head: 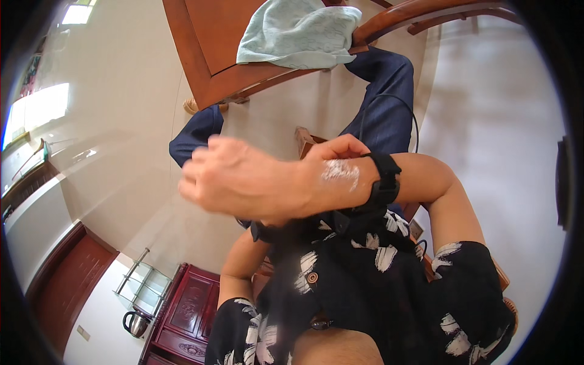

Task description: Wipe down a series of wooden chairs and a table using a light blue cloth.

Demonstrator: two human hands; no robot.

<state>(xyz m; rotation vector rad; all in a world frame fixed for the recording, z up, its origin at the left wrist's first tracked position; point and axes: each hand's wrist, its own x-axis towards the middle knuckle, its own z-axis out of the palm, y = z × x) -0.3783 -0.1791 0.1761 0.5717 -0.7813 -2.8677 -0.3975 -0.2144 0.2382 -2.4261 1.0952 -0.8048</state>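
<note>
My right forearm crosses in front of my chest, and my right hand (237, 182) is at its left end with the back turned up. Its fingers are curled into a loose, slightly blurred fist; the palm is hidden. A smear of white cream or foam (341, 172) lies on the forearm just past the wrist. Beyond it, a black strap (385, 180) with a buckle wraps the forearm. My left hand (340, 147) is mostly hidden behind that forearm. Only bent fingers show along its far edge, close to the strap, so what they hold cannot be seen.
Ahead stands a wooden table (205, 91) with a pale mint cloth (296, 36) at its edge. A curved wooden chair arm (401, 18) is beside it. A black cable (416, 123) loops over my jeans (388, 105). A dark red cabinet (187, 315) and a kettle (137, 323) are at lower left.
</note>
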